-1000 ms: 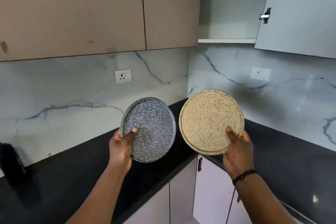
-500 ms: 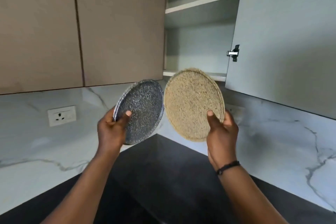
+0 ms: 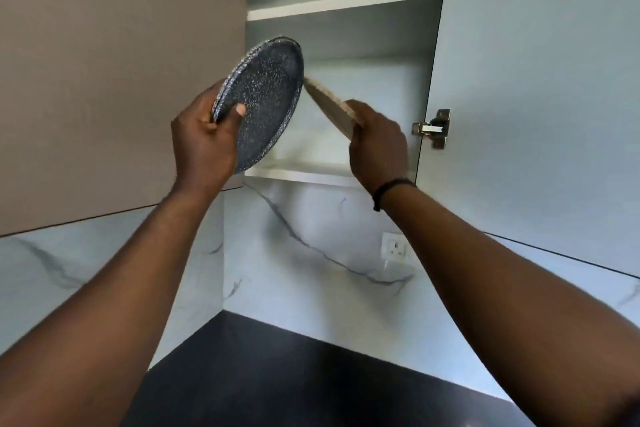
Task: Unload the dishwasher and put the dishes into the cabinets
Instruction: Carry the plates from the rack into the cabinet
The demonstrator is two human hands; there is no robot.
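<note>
My left hand grips a dark grey speckled plate by its lower left rim, thumb on its face, and holds it tilted in front of the open corner cabinet. My right hand grips a beige speckled plate, seen almost edge-on, slanting up and left inside the cabinet's lower compartment. The beige plate's far edge is hidden behind the grey plate. The lower shelf shows bare below both plates.
The cabinet door stands open to the right, its metal hinge beside my right hand. Closed beige cabinet doors are on the left. A marble backsplash with a wall socket sits above the black countertop.
Both hands have risen from counter height to the open cabinet. The beige plate has turned from face-on to edge-on and entered the lower compartment. The grey plate has lifted to the opening.
</note>
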